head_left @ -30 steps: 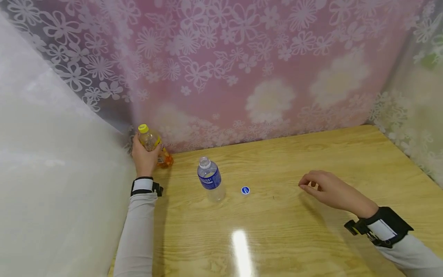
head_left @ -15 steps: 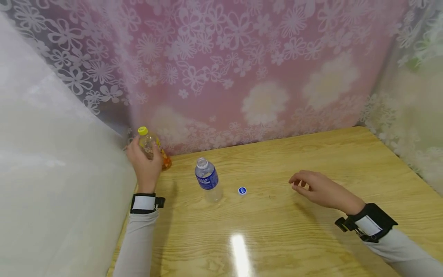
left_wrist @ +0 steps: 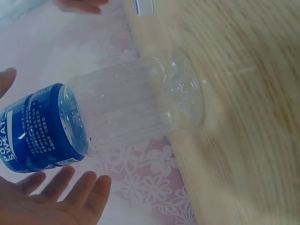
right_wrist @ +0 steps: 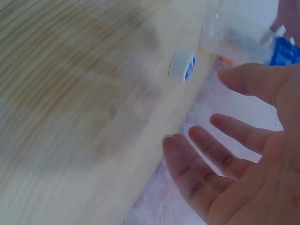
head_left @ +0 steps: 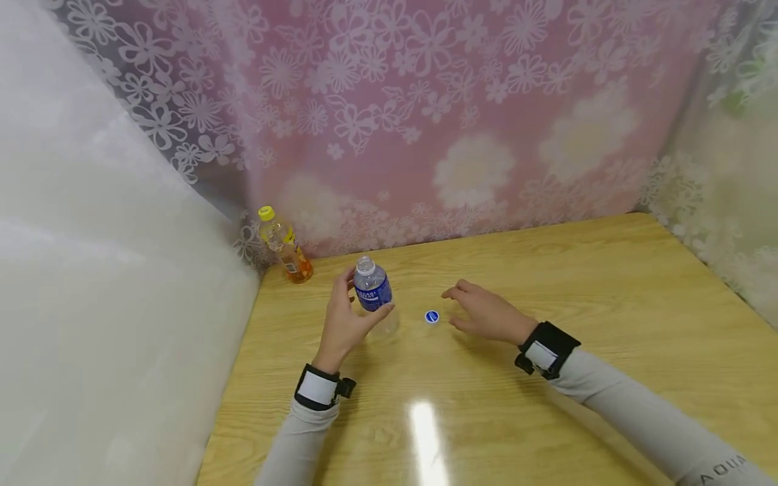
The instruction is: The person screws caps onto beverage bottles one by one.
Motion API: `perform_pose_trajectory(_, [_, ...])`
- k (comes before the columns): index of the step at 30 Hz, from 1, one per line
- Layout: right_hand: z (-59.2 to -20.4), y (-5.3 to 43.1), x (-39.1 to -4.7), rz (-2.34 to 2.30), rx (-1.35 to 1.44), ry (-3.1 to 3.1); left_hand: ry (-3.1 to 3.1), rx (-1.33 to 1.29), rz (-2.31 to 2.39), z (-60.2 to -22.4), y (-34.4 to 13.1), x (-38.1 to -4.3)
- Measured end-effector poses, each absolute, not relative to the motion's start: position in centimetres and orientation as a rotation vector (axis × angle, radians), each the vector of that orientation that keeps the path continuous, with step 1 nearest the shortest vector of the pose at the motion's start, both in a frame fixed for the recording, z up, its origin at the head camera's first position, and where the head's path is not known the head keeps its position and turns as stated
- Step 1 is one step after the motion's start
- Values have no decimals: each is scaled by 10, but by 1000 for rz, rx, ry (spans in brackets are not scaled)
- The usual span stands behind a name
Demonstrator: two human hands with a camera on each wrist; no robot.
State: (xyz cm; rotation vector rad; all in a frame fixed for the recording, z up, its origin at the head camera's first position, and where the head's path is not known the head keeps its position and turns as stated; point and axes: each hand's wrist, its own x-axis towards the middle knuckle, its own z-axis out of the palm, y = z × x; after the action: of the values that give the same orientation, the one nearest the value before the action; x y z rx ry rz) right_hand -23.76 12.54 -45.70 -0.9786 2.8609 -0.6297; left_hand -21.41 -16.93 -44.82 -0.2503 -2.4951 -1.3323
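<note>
An uncapped clear plastic bottle [head_left: 373, 295] with a blue label stands upright mid-table. My left hand [head_left: 345, 322] reaches around it, thumb on the right side and fingers on the left. In the left wrist view the fingers [left_wrist: 89, 187] are spread just off the label, leaving a gap beside the bottle [left_wrist: 126, 103]. A white bottle cap [right_wrist: 182, 65] with a blue top lies on the table to the bottle's right. Just right of that cap [head_left: 431, 317] hovers my right hand [head_left: 489, 315], fingers and thumb apart with nothing between them.
A yellow-capped bottle [head_left: 286, 246] with some orange-brown liquid stands at the table's back left corner. Floral curtain [head_left: 389, 135] hangs along the back edge, and a pale sheet [head_left: 121, 304] borders the wooden table [head_left: 547, 270] on the left.
My left hand has let go of the yellow-capped bottle and moved right to the uncapped bottle. My right hand has moved left, close to the cap.
</note>
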Motion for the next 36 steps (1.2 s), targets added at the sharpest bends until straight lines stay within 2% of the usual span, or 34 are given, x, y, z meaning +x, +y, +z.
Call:
perform_pose_trajectory(9, [-473,86,-237,-537,-913,2763,-2444,-274,-1318,-443,-166,-211])
perform_pose_trajectory(21, [-481,75,-239,-542,-998,2810,-2358,-420,-1255,-397,-168,-159])
perform_pose_trajectory(29, [-486,79,-247,-548,-1037,2859,-2416,-476,-1283,-393,-145,-134])
perform_pose_trajectory(32, [-482,84,-249,-575,-965,2874,-2439,-507,-1286,-397,-136,-129])
perform_pose_trajectory(36, [-454,95,-249,-647,-960,2893,-2463,-537,-1297,-405,-124,-130])
